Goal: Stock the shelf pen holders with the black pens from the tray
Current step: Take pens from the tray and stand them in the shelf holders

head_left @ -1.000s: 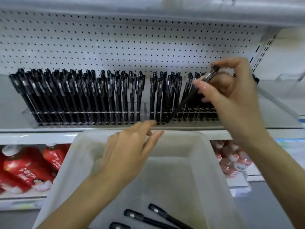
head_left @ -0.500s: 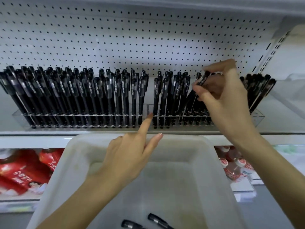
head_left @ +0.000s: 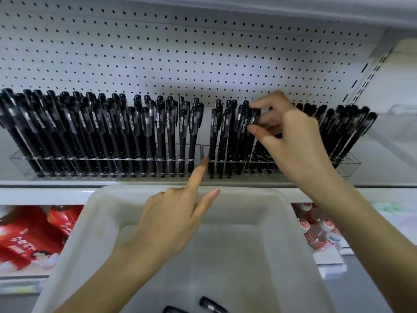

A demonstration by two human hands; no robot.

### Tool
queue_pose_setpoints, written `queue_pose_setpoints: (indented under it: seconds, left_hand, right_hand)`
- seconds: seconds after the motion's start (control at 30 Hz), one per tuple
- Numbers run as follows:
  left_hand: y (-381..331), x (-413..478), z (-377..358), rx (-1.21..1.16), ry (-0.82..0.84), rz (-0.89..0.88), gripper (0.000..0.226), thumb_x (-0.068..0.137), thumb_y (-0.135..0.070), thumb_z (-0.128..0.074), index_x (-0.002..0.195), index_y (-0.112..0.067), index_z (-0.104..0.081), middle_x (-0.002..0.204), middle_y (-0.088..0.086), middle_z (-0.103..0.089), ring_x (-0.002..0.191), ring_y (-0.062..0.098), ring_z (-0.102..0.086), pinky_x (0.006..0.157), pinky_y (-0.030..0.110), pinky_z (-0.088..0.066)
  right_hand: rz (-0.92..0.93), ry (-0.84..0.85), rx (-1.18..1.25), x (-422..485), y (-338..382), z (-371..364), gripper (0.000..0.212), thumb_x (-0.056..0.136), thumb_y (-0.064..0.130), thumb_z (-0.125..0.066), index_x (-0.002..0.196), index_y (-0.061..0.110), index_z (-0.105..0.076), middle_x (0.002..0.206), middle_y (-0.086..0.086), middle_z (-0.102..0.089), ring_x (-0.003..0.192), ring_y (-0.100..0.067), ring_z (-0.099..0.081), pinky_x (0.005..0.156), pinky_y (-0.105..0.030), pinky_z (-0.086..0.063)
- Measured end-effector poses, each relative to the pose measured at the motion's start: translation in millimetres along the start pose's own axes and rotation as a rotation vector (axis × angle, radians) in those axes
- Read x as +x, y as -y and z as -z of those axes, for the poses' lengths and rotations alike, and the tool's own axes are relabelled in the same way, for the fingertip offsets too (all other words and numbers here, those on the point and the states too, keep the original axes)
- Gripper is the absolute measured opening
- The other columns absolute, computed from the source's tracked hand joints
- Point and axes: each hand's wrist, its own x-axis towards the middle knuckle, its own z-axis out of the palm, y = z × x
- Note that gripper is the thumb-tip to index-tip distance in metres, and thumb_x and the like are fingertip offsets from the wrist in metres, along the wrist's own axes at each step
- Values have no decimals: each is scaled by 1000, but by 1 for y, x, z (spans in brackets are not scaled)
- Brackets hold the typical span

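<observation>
Two clear pen holders stand side by side on the shelf, the left holder (head_left: 20, 158) and the right holder (head_left: 350, 163), both packed with several upright black pens. My right hand (head_left: 291, 141) pinches the cap end of a black pen (head_left: 255, 116) standing in the right holder. My left hand (head_left: 171, 218) points with a straight index finger at the gap between the two holders, its fingertip touching the holder's front. Below lies the white tray (head_left: 108, 213), with two black pens (head_left: 212, 306) showing at its near end.
A white pegboard (head_left: 180, 59) backs the shelf, and the shelf's front edge (head_left: 45, 193) runs just above the tray's far rim. Red packages (head_left: 24, 236) sit on the lower shelf at left, small bottles (head_left: 316, 231) at right.
My right hand has lowered the pen from a slant to upright in the right holder. My left index finger has stretched out to the holders' front. The view has tilted up slightly.
</observation>
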Motion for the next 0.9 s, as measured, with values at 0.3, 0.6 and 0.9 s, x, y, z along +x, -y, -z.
queue_pose_setpoints:
  seconds: [0.3,0.6,0.9]
  left_hand:
    - [1,0,4,-27,28,1,67,78,-68,1,140,-48,16,80,-11,-65,72,9,-58,72,31,-45]
    - [0,-31,31,-12,-60,-9,69,80,-71,-3,134,-42,-37,89,-18,-67,89,11,-63,72,32,-42]
    - [35,-114,53,-98,-117,78,66,86,-69,-19,132,-32,-48,128,-10,-57,113,12,-55,93,35,-43]
  right_hand:
    - [37,-42,-99,-5,-4,0,38,87,20,-66,123,25,-55,89,4,-61,78,-4,-58,78,-20,-48]
    - [74,-63,7,-37,17,18,30,87,20,-66,115,23,-55,80,6,-58,72,-5,-55,71,-13,-46]
    - [-86,785,-161,-154,13,-42,35,85,52,-55,106,24,-56,92,9,-53,80,-3,-51,71,-21,-41]
